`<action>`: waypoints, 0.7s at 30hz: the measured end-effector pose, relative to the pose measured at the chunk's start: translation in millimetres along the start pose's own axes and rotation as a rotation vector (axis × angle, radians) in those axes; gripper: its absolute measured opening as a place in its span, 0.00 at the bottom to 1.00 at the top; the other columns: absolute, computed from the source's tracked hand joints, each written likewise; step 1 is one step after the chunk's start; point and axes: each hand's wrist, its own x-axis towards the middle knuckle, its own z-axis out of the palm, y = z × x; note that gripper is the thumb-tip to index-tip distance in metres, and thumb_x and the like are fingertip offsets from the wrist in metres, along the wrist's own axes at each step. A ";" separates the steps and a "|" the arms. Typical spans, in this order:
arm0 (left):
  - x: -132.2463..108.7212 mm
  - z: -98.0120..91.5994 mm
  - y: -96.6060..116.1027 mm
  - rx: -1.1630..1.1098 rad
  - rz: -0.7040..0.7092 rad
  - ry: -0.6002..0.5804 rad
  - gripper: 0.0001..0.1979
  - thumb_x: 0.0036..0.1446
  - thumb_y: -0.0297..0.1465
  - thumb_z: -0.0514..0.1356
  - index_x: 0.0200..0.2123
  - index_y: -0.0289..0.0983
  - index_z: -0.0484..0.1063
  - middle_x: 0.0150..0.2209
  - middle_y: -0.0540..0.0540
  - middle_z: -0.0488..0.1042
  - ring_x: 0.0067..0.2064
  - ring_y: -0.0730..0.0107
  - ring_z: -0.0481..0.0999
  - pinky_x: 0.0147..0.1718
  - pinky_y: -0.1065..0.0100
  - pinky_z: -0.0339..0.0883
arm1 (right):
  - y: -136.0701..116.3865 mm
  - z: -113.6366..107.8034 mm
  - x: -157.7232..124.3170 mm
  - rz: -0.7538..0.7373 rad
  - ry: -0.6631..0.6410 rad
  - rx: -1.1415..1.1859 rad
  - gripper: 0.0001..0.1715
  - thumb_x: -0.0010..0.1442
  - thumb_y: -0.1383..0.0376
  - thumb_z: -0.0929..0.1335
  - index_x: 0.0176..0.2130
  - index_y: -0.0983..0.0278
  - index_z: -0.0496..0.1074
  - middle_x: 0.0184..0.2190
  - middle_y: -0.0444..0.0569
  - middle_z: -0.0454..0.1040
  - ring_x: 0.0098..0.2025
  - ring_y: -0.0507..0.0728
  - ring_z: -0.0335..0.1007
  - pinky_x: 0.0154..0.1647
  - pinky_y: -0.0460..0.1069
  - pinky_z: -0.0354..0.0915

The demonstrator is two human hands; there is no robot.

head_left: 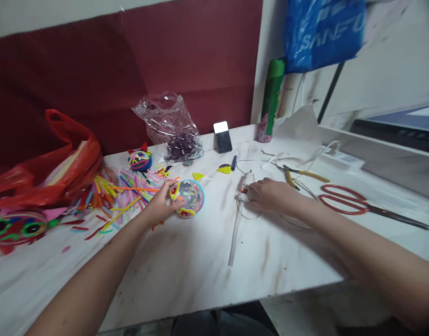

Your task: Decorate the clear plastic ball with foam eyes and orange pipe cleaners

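Observation:
My left hand (163, 203) is closed on the near left side of a clear round ball (191, 198). The ball has a light-blue rim and red-and-yellow eye shapes stuck on it. My right hand (266, 193) has its fingers around a white glue gun (242, 191), which they partly cover. A small orange light shows on the gun, and a long translucent glue stick (234, 238) juts from it toward the table's front. Beyond the ball lie a yellow triangle (198, 176) and another yellow piece (224, 170) on a dark disc.
Red-handled scissors (354, 203) and yellow-handled pliers (301, 173) lie right among cables. Loose pipe cleaners (130, 189), a decorated ball (140, 158), a red bag (60, 163) and a red mask-like craft (18, 228) are left. A clear bag (182, 144) and green spray can (272, 100) stand behind.

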 end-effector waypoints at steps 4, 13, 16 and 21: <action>0.6 -0.1 -3.5 0.013 0.016 0.019 0.30 0.47 0.40 0.62 0.53 0.40 0.60 0.53 0.42 0.68 0.55 0.54 0.69 0.54 0.55 0.65 | -1.3 6.0 -2.1 0.110 0.026 -0.064 0.18 0.56 0.57 0.66 0.41 0.66 0.73 0.39 0.60 0.76 0.46 0.67 0.70 0.37 0.55 0.65; -7.9 -2.0 7.6 -0.085 0.017 -0.069 0.32 0.45 0.36 0.63 0.53 0.39 0.59 0.49 0.43 0.72 0.52 0.57 0.72 0.50 0.59 0.68 | 7.2 27.0 3.7 0.038 0.252 -0.013 0.08 0.54 0.69 0.64 0.35 0.66 0.71 0.38 0.61 0.73 0.46 0.68 0.68 0.36 0.56 0.66; -11.7 -3.8 10.9 -0.054 0.038 -0.092 0.33 0.44 0.35 0.64 0.55 0.39 0.59 0.52 0.43 0.71 0.53 0.56 0.72 0.49 0.61 0.68 | -0.6 15.3 -1.2 0.012 0.377 0.332 0.11 0.56 0.63 0.63 0.38 0.65 0.71 0.38 0.57 0.75 0.42 0.65 0.70 0.38 0.56 0.68; -16.8 -2.7 15.1 0.013 0.102 -0.087 0.38 0.41 0.35 0.66 0.57 0.39 0.60 0.54 0.43 0.70 0.54 0.55 0.71 0.51 0.61 0.67 | -27.8 -16.2 -14.9 -0.035 0.146 0.920 0.24 0.63 0.54 0.56 0.40 0.60 0.76 0.34 0.50 0.78 0.32 0.59 0.74 0.29 0.51 0.70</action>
